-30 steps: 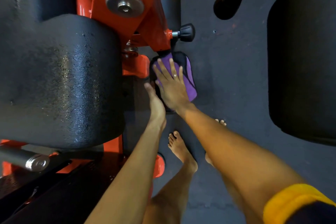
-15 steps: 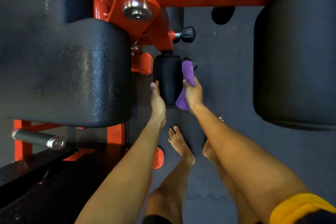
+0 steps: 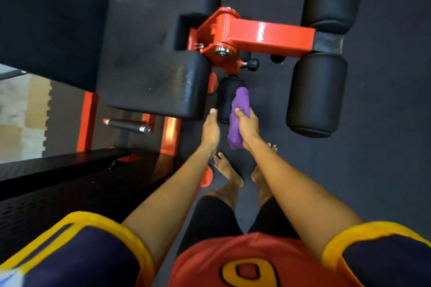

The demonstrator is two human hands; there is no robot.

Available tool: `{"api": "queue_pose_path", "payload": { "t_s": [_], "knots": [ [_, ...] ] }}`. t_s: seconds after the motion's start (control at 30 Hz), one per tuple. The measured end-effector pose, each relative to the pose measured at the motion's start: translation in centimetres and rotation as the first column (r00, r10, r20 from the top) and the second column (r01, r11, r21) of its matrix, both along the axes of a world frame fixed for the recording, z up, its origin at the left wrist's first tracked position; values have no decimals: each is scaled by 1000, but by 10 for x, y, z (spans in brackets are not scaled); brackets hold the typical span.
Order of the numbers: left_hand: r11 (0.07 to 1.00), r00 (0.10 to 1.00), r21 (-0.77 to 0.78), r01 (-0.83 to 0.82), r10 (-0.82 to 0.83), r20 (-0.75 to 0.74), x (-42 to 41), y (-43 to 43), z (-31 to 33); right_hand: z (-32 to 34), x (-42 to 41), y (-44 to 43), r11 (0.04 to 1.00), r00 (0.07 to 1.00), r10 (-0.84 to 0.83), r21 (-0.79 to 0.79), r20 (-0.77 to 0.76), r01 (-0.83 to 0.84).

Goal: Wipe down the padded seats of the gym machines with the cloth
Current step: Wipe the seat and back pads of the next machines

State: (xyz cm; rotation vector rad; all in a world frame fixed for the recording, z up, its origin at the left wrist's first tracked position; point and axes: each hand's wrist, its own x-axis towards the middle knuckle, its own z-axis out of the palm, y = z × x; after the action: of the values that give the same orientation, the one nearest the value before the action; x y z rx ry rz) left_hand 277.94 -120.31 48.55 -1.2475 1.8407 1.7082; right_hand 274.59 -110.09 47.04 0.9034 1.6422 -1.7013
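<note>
The small roller pad (image 3: pixel 225 98), a short black padded cylinder, hangs below the orange frame arm (image 3: pixel 268 37) near the middle of the view. The purple cloth (image 3: pixel 240 105) lies bunched lengthwise against the right side of this pad, its upper end near the pad's top and its lower end trailing below the pad's bottom edge. The right hand (image 3: pixel 248 127) grips the cloth about halfway along, fingers curled round it and thumb pressed across its front, just right of the pad's lower end. The left hand (image 3: pixel 211 128) holds nothing; its fingers lie fairly straight, with the tips at the pad's lower left edge, though the blur makes it hard to say whether they truly touch it. Left of the pad sits the wide black seat pad (image 3: pixel 158 86), close beside it. Right of the pad, well apart, stands a large roller pad (image 3: pixel 317 93). A black knob (image 3: pixel 253 64) sticks out just above the pad. Below the pad, bare feet (image 3: pixel 227 170) stand on the dark floor (image 3: pixel 384 170).
</note>
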Motion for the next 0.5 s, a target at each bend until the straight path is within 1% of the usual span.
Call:
{"api": "queue_pose_path", "payload": {
  "t_s": [0.1,0.2,0.27,0.33,0.43,0.5],
  "knots": [
    [999,999,-40,12,-14,-42,0,3,43,37,6,-3,1000,999,13,-22,-30,-14],
    [993,996,-114,-3,-6,-86,-5,-5,67,59,8,-10,999,997,45,-28,-59,-47],
    [987,991,-158,-8,-14,-137,-9,-21,82,71,5,-23,998,996,36,-44,-80,-39],
    [975,982,-224,-8,-34,-184,-15,-38,89,76,0,-39,998,997,5,-56,-75,-9],
    [934,957,-357,8,-110,-267,-23,-70,88,80,-8,-65,997,997,-20,-82,-80,13],
    [894,928,-447,29,-190,-321,-33,-94,79,81,-13,-83,998,990,-23,-53,-139,15]
  ]
}}
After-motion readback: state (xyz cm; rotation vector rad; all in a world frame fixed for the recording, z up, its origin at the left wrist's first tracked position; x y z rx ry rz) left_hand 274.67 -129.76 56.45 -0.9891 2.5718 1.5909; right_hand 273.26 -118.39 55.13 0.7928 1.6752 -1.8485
